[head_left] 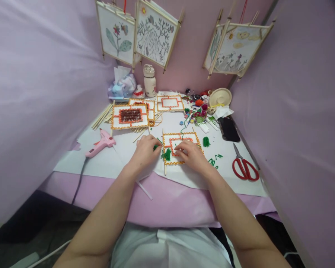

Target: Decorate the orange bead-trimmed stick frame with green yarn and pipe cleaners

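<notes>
A white square panel (181,139) edged in yellow and orange pipe cleaner lies on white paper (123,149) in front of me. My left hand (143,150) rests at its left edge, fingers curled on a green pipe cleaner piece (156,147). My right hand (191,154) lies on the panel's lower right part, fingers pinched together over the inner orange outline; what they hold is too small to name. A tuft of green pipe cleaner bits (166,154) sits between the hands.
A pink glue gun (100,143) lies left, red scissors (244,167) right, a black phone (228,129) beyond them. Finished panels (130,116), wooden sticks (102,116), a bottle (150,81), a bowl (220,97) and craft bits fill the back. Paper lanterns (153,33) hang above.
</notes>
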### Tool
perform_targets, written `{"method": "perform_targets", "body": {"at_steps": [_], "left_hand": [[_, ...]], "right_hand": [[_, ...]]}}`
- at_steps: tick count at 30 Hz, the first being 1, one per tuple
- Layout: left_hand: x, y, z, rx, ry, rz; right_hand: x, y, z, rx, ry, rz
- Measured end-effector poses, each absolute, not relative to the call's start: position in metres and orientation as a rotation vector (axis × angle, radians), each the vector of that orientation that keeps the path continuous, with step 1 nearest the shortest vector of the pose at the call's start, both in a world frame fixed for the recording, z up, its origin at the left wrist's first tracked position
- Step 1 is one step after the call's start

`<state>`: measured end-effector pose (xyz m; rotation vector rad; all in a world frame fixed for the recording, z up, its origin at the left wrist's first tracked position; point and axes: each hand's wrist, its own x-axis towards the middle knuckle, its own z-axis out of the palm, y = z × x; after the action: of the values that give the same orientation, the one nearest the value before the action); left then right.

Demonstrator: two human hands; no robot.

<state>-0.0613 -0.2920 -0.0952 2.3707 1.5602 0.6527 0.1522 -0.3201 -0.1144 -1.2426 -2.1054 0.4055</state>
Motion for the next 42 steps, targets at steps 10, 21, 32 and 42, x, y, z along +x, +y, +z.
{"method": "perform_targets", "body": {"at_steps": [10, 21, 32, 42], "left_hand": [[-0.073, -0.288, -0.083, 2.238, 1.713, 0.841], [-0.048, -0.312, -0.084, 2.468, 1.768, 0.372], [-0.053, -0.31, -0.088, 2.409, 1.456, 0.49], [-0.08, -0.282, -0.086, 2.245, 1.796, 0.971]], "right_hand": [[0.149, -0.326, -0.115, -1.238, -2.144, 0.379], [0.145, -0.326, -0.114, -1.256, -2.156, 0.406], [0.143, -0.328, -0.112, -1.265, -2.17, 0.417], [0.143, -0.33, -0.11, -1.248, -2.15, 0.392]]}}
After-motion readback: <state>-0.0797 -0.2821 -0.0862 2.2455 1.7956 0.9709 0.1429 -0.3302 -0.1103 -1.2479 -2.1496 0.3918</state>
